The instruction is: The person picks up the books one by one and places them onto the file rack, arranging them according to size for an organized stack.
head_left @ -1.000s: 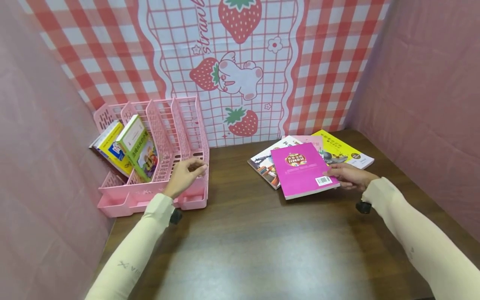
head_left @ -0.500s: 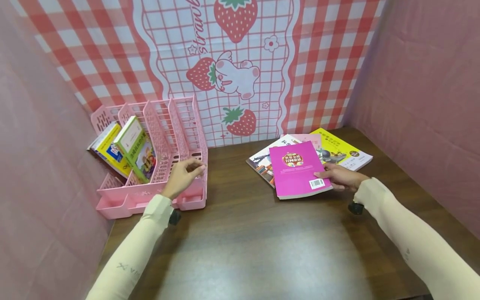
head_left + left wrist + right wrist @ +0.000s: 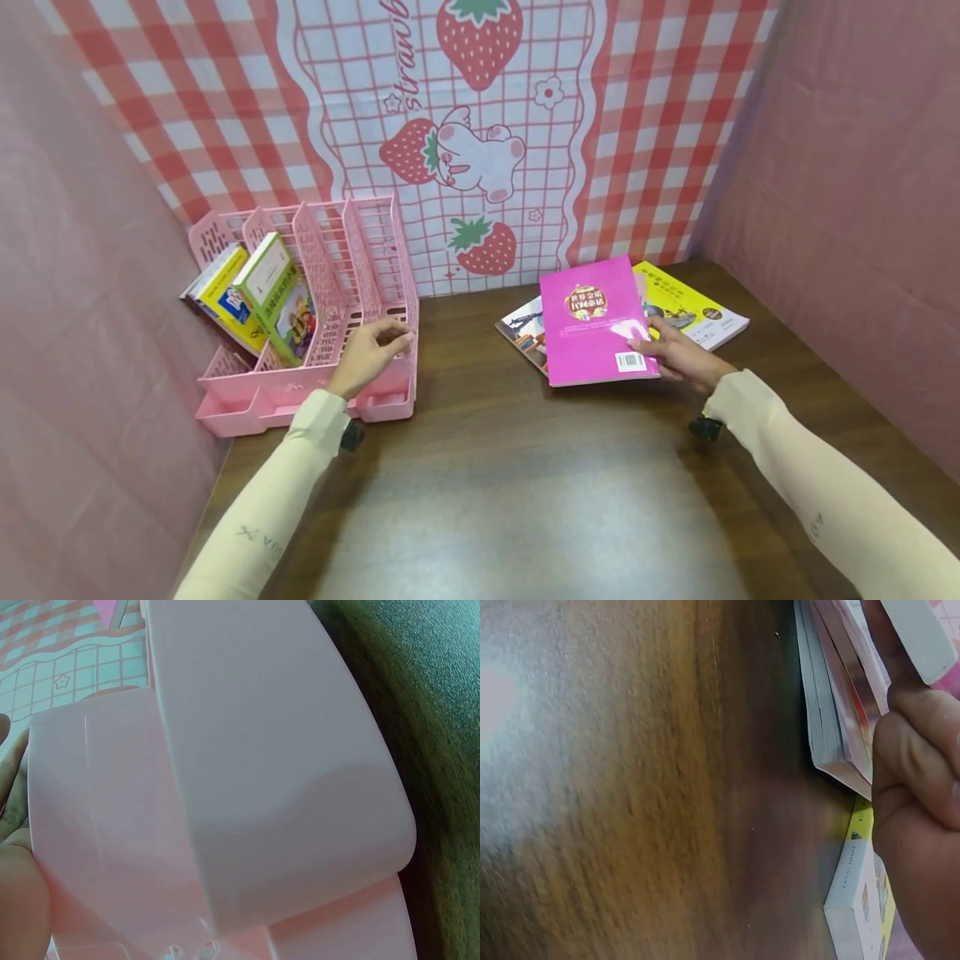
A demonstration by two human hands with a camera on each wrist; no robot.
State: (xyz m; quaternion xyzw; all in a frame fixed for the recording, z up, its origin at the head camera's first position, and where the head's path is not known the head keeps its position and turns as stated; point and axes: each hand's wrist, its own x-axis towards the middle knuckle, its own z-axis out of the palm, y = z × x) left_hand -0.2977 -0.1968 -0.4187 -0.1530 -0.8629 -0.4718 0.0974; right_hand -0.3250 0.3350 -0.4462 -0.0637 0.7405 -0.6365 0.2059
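In the head view my right hand holds a magenta book by its lower right edge, thumb on the cover. The book is tilted up over a loose pile. Beneath it show a white illustrated book and a yellow book. The right wrist view has the fingers under the held book's corner, above other books' page edges. My left hand is over the front right of a pink book rack, fingers loosely curled with nothing seen between them. Whether it touches the rack is unclear.
On the rack's left side lean a green book and a yellow-and-blue book. Thin dividers part its slots, and small trays line its front. Beyond the brown table hangs a strawberry-print cloth; pink curtains flank both sides.
My right hand has shifted left along the pile, and the magenta book has come up, its far edge tilted higher. The left hand and the rack stay where they were.
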